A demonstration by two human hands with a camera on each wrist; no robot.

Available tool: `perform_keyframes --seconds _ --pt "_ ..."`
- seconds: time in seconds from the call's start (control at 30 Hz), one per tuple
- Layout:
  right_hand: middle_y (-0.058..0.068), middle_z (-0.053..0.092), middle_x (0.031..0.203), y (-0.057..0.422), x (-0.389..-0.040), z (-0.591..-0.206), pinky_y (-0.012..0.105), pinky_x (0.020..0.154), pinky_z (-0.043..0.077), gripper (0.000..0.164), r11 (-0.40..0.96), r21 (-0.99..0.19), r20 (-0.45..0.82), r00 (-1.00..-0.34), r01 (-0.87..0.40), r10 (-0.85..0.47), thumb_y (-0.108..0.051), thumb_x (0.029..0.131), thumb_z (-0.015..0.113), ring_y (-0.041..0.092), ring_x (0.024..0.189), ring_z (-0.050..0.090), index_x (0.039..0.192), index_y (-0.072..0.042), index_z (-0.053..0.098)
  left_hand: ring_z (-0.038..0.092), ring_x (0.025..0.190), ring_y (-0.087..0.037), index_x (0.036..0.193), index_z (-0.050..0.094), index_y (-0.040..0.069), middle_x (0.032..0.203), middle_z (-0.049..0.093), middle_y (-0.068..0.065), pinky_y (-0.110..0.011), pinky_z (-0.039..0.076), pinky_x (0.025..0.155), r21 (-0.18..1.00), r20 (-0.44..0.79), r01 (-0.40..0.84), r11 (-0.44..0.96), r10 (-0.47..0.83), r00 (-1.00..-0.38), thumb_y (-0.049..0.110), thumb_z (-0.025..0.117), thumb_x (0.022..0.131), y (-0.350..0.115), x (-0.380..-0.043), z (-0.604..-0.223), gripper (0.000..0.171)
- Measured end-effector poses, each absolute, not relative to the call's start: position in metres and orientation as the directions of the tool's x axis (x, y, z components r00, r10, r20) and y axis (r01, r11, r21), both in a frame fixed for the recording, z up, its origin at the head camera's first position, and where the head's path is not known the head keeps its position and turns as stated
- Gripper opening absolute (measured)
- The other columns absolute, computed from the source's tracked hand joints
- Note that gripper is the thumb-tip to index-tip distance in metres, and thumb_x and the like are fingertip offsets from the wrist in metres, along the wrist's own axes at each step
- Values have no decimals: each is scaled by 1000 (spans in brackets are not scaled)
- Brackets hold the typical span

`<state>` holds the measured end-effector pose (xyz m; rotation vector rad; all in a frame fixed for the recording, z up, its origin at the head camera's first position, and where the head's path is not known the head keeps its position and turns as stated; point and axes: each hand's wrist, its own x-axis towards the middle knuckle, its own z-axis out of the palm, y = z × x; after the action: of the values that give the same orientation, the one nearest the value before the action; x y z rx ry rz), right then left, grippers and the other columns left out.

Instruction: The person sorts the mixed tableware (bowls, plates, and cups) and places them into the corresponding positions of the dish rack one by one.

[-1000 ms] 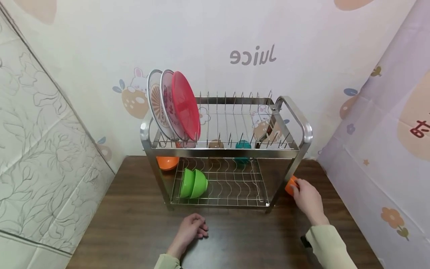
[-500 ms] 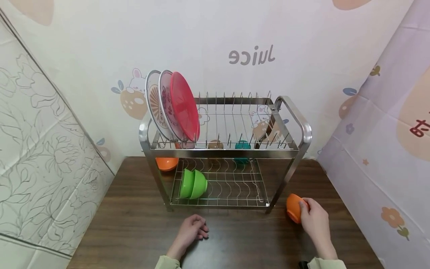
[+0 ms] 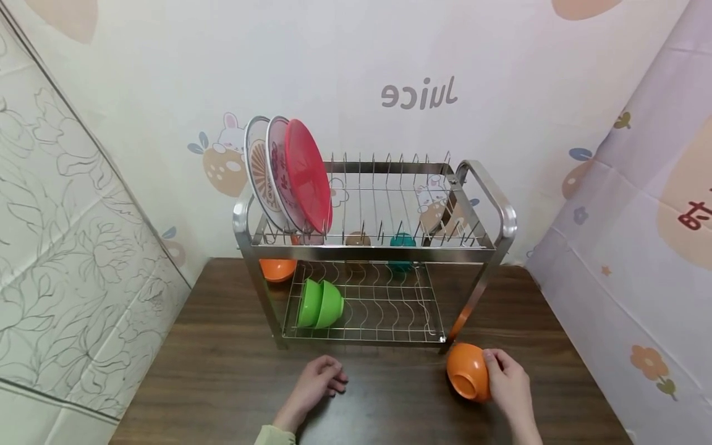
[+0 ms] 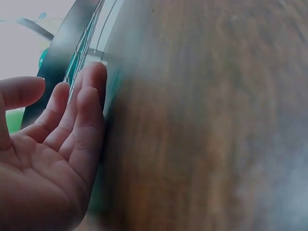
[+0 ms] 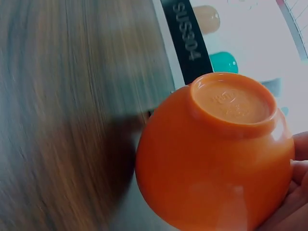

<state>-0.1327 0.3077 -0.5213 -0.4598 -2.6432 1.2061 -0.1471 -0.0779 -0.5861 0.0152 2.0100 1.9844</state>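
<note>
My right hand [image 3: 508, 384] pinches an orange bowl [image 3: 467, 371] by its rim, thumb on one side, just in front of the rack's right front leg. The bowl is tipped on its side, and its foot ring faces the camera in the head view; the right wrist view shows the same orange bowl [image 5: 216, 163] from below. My left hand [image 3: 316, 386] rests on the table in front of the rack, fingers loosely bent and holding nothing. Two green bowls [image 3: 321, 303] stand on edge, nested, at the left of the lower tier of the metal dish rack [image 3: 372, 253].
Three plates, the nearest a red plate [image 3: 308, 176], stand upright at the left of the upper tier. Behind the rack are another orange bowl [image 3: 278, 269], a brown item [image 3: 358, 240] and a teal item [image 3: 402, 241], partly hidden. Walls enclose the wooden table [image 3: 384, 402].
My right hand has brought the orange bowl from beside the rack's right side toward the front and then leftward, turning its base to the camera. The left hand stays where it was.
</note>
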Motion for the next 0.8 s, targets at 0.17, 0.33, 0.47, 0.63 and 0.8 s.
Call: perform_keyframes --seconds 0.17,0.33,0.47,0.63,0.8 --pt "7 70 93 293 -125 -522 19 69 42 36 520 -836 18 -939 174 343 -29 106 50 6 78 56 105 1 70 69 81 -24 110 59 -7 97 71 -14 -33 55 70 980 -200 -197 39 243 -949 24 58 100 -75 -149 -579 33" --pt "-3 69 94 268 -122 -524 17 74 48 33 218 -970 -58 -969 112 238 -16 106 48 1 86 59 110 12 64 70 85 -28 113 59 -9 100 70 -18 -34 55 71 983 -180 -182 18 263 -948 22 58 100 -69 -149 -569 33" --pt "-3 67 90 244 -119 -527 24 71 53 30 -46 -989 -143 -983 139 113 -16 106 47 7 82 62 106 8 64 69 91 -31 114 60 -8 106 70 -20 -39 55 76 994 -110 -106 29 298 -948 20 62 98 -62 -147 -559 32" --pt "-2 66 93 220 -118 -535 24 75 54 22 -292 -943 -154 -987 159 -38 -15 106 46 8 85 62 100 -8 66 66 96 -24 116 63 -1 111 70 -14 -34 52 83 997 -43 -18 71 359 -932 20 68 94 -54 -145 -549 31" --pt "-3 63 102 206 -117 -543 21 88 50 21 -506 -839 -146 -979 197 -140 -12 107 42 5 96 61 104 -10 63 66 98 -19 120 61 -2 113 68 -16 -29 51 87 999 -15 7 48 439 -898 16 68 93 -48 -142 -541 33"
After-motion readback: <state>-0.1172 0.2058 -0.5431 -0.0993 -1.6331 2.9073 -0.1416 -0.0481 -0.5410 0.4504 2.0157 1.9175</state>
